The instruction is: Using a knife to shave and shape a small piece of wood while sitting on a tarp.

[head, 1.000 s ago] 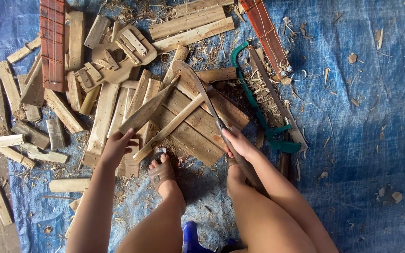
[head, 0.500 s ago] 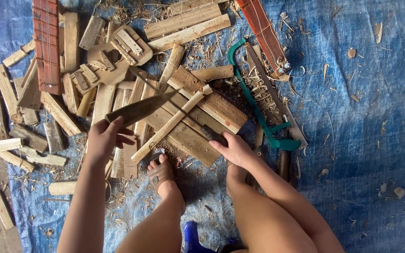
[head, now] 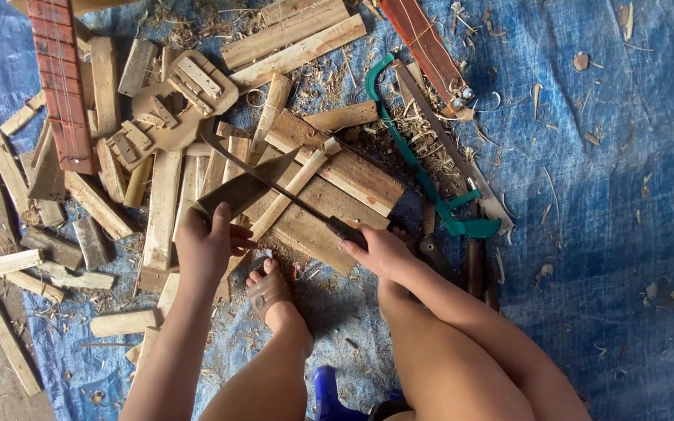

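L hand (head: 208, 242) closed on flat dark blade piece (head: 247, 187), wedge-shaped, held over wood pile. R hand (head: 380, 251) gripping dark handle of long knife (head: 306, 206); thin blade runs up-left across pale slat (head: 294, 187). Bare foot (head: 268, 287) btwn hands. Rough-sawn planks, curly shavings on blue woven tarp (head: 626, 234). Green saw (head: 419, 164) just right.

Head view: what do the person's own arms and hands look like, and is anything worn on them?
Both arms are bare to the frame edge: no sleeves, gloves, watch or bracelets show. The left hand and right hand show no rings that I can make out. The legs and the foot are bare too.
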